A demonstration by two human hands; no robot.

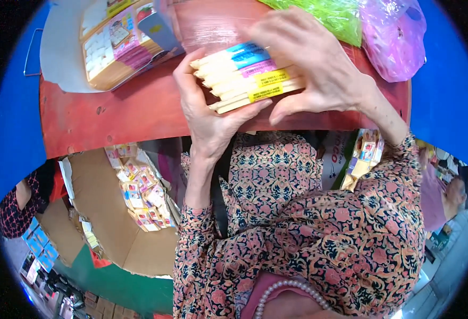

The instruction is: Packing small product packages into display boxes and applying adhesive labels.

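My left hand (205, 109) grips the left end of a stack of flat cream-coloured packs (228, 80) above the near edge of a red table. Bands of blue, pink and yellow label run across the packs, and their left ends fan slightly apart. My right hand (319, 69) is at the right end of the stack, its thumb out to the side and apart from its fingers. Motion blurs those fingers, so whether they touch the packs is unclear.
The red table (111, 117) has a worn top. On it stand an open box (64, 58) of similar packs, a green bag (324, 16) and a pink plastic bag (393, 37). Below are a cardboard box (95, 212) of packs and more packs (362, 157). People sit at both sides.
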